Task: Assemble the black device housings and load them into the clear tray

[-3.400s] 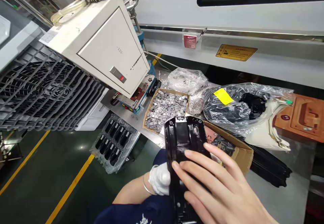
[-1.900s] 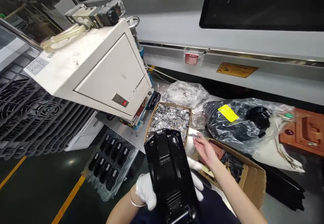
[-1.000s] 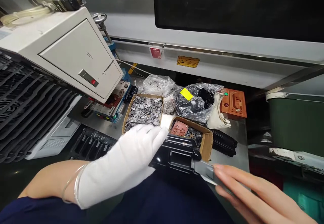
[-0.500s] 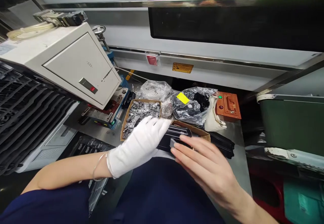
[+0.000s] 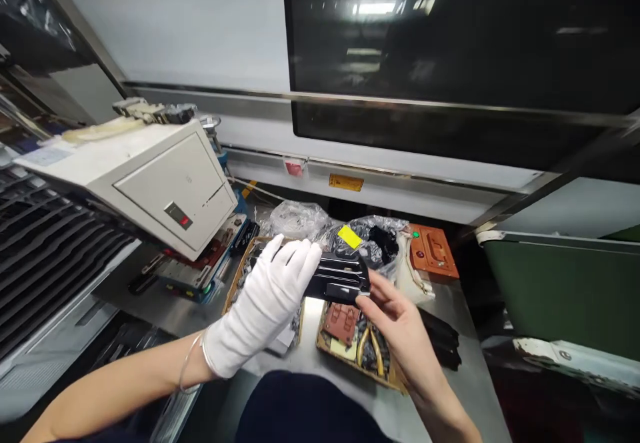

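Evenly bright from overhead lamps mirrored as glare in the dark window panel, soft shadows on the counter, bowed lines toward the edges, slight blur throughout.

Two hands, one black housing, two cardboard boxes, two plastic bags.

Place: looked like a factory assembly station
Giveaways: benchtop press machine, metal workbench, box of small parts, yellow warning label
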Demonstrator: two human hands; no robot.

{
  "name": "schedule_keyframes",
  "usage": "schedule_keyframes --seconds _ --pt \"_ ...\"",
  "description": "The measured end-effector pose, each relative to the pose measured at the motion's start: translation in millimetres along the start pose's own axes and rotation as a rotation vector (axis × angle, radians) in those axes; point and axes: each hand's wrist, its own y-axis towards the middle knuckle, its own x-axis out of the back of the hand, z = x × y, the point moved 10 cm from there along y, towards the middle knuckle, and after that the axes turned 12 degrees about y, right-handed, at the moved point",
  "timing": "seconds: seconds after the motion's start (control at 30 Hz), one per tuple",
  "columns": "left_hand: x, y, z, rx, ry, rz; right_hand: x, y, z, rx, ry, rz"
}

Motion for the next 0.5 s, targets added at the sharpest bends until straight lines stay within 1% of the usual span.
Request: schedule_keyframes --seconds 0.03,0.07,0.1,0.17,0.23,0.27,0.33,0.4,0.5 --pt "3.6 10 5 0.007 0.037 -0.048 -2 8 1 -0.058 0.036 0.006" --pt "7.9 21 10 0.011 0.074 -0.092 -4 17 10 -0.055 0.055 0.001" --pt "14.0 32 15 0.016 0.112 -0.139 -4 25 28 0.004 0.064 -0.009" --pt "31.1 55 25 0.012 0.18 -0.239 -7 36 80 0.215 0.067 0.007" --pt "52.5 76 33 0.013 0.246 -0.329 -13 37 132 0.414 0.016 0.049" --pt "63.7 85 37 0.021 0.275 -0.369 -14 35 154 0.497 -0.03 0.055" --pt "84.0 99 44 0.049 0.32 -0.431 -15 28 190 0.625 -0.12 0.052" --pt "101.5 109 48 0.08 0.35 -0.481 -14 20 214 0.713 -0.182 0.041" --pt "120.2 119 49 0.085 0.383 -0.524 -12 14 231 0.763 -0.218 0.034"
